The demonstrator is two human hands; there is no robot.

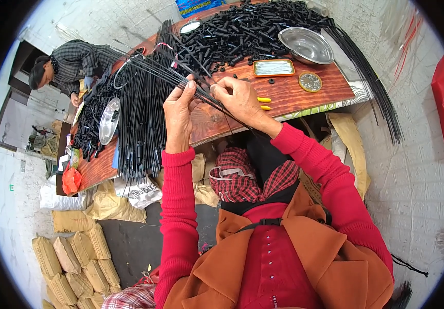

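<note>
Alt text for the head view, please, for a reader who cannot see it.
A person's left hand and right hand pinch thin black rods over a wooden table. A rod bundle, a heap of small black parts and a steel bowl lie on it; another person works at the far left.

Both hands raised close together, left hand [178, 110] and right hand [238, 98] with fingers pinched

Two steel bowls [307, 45] (one tin tray [274, 67]), two yellow caps [264, 103].
</note>
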